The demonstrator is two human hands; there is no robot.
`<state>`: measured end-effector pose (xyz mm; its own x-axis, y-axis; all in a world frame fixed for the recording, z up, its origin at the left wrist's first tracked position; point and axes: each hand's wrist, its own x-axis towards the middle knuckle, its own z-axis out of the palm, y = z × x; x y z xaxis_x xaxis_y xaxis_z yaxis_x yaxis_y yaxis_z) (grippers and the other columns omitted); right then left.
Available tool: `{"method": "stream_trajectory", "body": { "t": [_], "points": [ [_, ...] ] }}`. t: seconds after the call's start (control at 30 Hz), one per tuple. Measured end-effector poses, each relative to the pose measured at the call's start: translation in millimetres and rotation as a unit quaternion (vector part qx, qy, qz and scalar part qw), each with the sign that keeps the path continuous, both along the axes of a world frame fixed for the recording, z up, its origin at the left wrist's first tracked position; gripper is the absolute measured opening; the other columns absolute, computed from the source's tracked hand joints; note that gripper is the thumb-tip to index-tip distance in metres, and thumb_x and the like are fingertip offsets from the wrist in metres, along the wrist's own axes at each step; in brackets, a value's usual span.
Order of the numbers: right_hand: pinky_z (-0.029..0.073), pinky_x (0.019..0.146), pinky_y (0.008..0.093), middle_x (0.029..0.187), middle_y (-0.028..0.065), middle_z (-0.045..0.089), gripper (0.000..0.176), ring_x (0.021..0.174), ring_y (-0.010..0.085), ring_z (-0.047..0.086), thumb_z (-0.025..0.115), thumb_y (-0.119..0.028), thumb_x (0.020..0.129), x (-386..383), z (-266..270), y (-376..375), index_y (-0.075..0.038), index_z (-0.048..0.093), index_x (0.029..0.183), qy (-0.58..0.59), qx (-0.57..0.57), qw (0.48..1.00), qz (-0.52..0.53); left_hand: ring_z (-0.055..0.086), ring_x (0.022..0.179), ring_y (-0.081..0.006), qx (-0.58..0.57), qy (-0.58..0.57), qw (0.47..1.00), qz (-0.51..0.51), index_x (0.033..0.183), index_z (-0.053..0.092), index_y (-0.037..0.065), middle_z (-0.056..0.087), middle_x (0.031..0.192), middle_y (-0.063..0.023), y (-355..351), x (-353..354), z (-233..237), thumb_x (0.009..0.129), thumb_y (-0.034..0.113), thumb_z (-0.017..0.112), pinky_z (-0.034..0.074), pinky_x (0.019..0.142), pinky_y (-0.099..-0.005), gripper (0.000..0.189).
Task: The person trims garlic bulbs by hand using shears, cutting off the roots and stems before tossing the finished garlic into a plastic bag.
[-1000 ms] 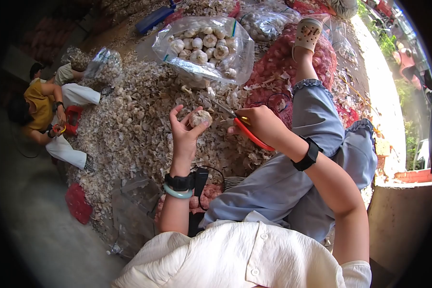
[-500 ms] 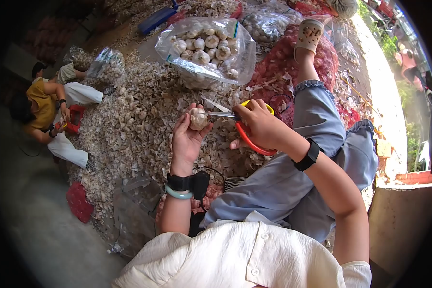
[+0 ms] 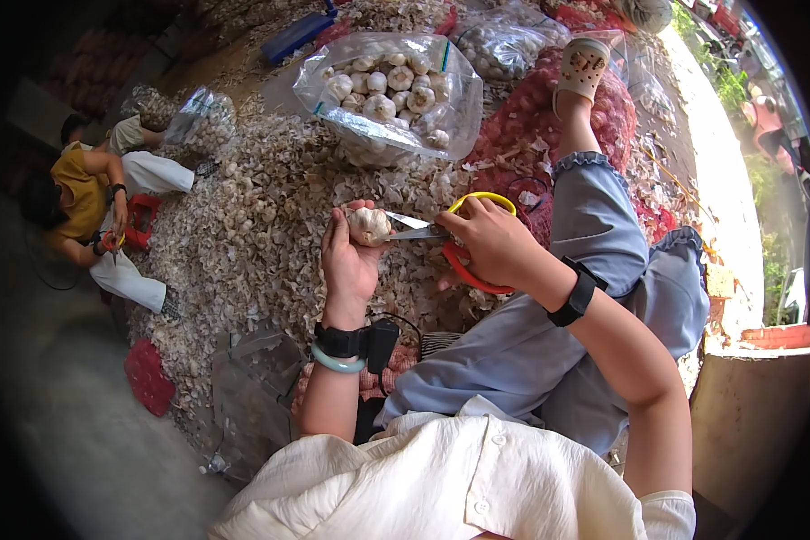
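Note:
A garlic bulb [image 3: 368, 227] rests in my left hand [image 3: 348, 261], cradled between the thumb and curled fingers. My right hand [image 3: 495, 238] grips a pair of scissors [image 3: 481, 196] with one yellow and one red handle loop. Their blades are spread, and the tips reach the right side of the bulb. Just beyond my hands, a clear plastic bag [image 3: 463, 112] stands with its mouth wide and holds many whitish garlic bulbs [image 3: 380, 108]. Papery garlic skins [image 3: 270, 207] lie thick beneath and around both hands.
Red mesh sacks [image 3: 522, 117] lie by my outstretched foot, beside another filled plastic bag [image 3: 504, 45]. At the left, a person in a yellow top [image 3: 83, 193] sits holding scissors near a red basket [image 3: 140, 222]. A blue object [image 3: 295, 38] lies at the back.
The scissor blades have shifted from over the garlic bulb to its right side. The bulb has turned in my left hand. The person at left has moved their hands apart.

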<state>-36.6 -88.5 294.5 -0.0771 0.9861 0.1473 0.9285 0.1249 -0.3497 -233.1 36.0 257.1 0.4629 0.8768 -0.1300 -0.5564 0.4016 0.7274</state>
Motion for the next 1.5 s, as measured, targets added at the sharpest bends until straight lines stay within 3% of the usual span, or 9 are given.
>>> {"method": "stream_trajectory", "body": {
  "t": [0.17,0.4,0.5,0.57,0.77,0.87,1.0,1.37,1.5],
  "points": [
    [0.048,0.08,0.0431,0.098,0.0188,0.056,0.048,0.094,0.0348,0.058,0.065,-0.021,0.077,-5.0,6.7,-0.5,-0.01,0.054,0.122,0.013,-0.017,0.999,-0.032,0.057,0.095,-0.0218,-0.03,-0.036,0.999,0.003,0.118,0.053,0.007,0.058,0.104,-0.0096,-3.6,1.9,12.5,0.099,0.036,0.041,0.049,0.082,-0.0427,0.037],
    [0.05,0.077,0.0418,0.097,0.0182,0.058,0.041,0.092,0.0338,0.06,0.06,-0.029,0.084,-0.2,11.4,0.7,-0.011,0.053,0.12,0.023,-0.03,0.999,-0.033,0.058,0.098,-0.0252,-0.025,-0.032,0.999,0.033,0.126,0.048,0.006,0.058,0.107,-0.0126,-1.8,-1.1,11.1,0.095,0.015,0.045,0.049,0.087,-0.0433,0.033],
    [0.05,0.074,0.041,0.096,0.0179,0.058,0.044,0.091,0.0332,0.06,0.062,-0.032,0.083,3.2,11.5,3.0,-0.01,0.053,0.12,0.057,-0.044,0.996,-0.055,0.057,0.107,-0.029,-0.03,-0.04,0.998,0.037,0.124,0.048,0.002,0.058,0.112,-0.0156,1.3,-2.9,6.1,0.096,0.014,0.046,0.049,0.091,-0.0451,0.031],
    [0.049,0.073,0.0426,0.092,0.0151,0.056,0.076,0.088,0.0339,0.059,0.075,-0.056,0.065,5.7,3.4,5.1,-0.008,0.053,0.121,0.084,-0.02,0.994,-0.073,0.055,0.112,-0.0308,-0.054,-0.054,0.997,0.028,0.122,0.048,-0.001,0.057,0.116,-0.0171,2.2,-4.0,6.4,0.096,0.015,0.046,0.049,0.093,-0.0462,0.03],
    [0.05,0.075,0.0434,0.093,0.0205,0.06,0.076,0.086,0.0376,0.062,0.074,-0.057,0.067,3.1,5.1,7.6,-0.005,0.054,0.119,0.179,-0.004,0.981,-0.075,0.05,0.118,-0.0329,-0.117,-0.15,0.98,-0.064,0.124,0.045,0.001,0.049,0.127,-0.0163,-4.5,-5.9,13.5,0.094,0.018,0.051,0.047,0.095,-0.0459,0.034],
    [0.05,0.074,0.0416,0.089,0.0215,0.062,0.079,0.084,0.0364,0.063,0.076,-0.056,0.066,4.2,9.8,7.7,0.0,0.054,0.118,0.295,0.016,0.954,-0.06,0.042,0.092,-0.0176,-0.081,-0.291,0.941,-0.151,0.112,0.047,0.009,0.042,0.105,-0.0047,-17.4,2.1,33.2,0.082,0.011,0.069,0.045,0.069,-0.0305,0.037],
    [0.048,0.069,0.0393,0.084,0.0207,0.061,0.081,0.078,0.0338,0.062,0.077,-0.054,0.066,5.8,19.4,6.2,0.004,0.052,0.117,0.303,0.047,0.95,-0.061,0.041,0.087,-0.0159,-0.097,-0.439,0.856,-0.257,0.097,0.044,0.012,0.038,0.098,-0.0026,-28.6,9.8,57.8,0.072,-0.005,0.071,0.043,0.065,-0.0273,0.041],
    [0.048,0.069,0.0371,0.086,0.0195,0.06,0.079,0.076,0.0311,0.062,0.079,-0.05,0.066,7.0,22.3,5.4,0.004,0.052,0.117,0.303,0.077,0.948,-0.052,0.041,0.088,-0.0169,0.008,-0.441,0.842,-0.311,0.1,0.044,0.015,0.039,0.099,-0.0022,-41.6,17.5,87.7,0.073,0.002,0.07,0.04,0.069,-0.0291,0.04],
    [0.048,0.071,0.0373,0.092,0.0185,0.058,0.08,0.081,0.0312,0.061,0.079,-0.051,0.066,4.0,26.6,3.9,0.003,0.05,0.118,0.329,0.106,0.938,-0.037,0.044,0.092,-0.0153,0.083,-0.315,0.933,-0.154,0.103,0.048,0.017,0.048,0.096,0.0002,-43.6,20.8,91.2,0.087,0.03,0.062,0.04,0.07,-0.0303,0.025]
  ]
}}
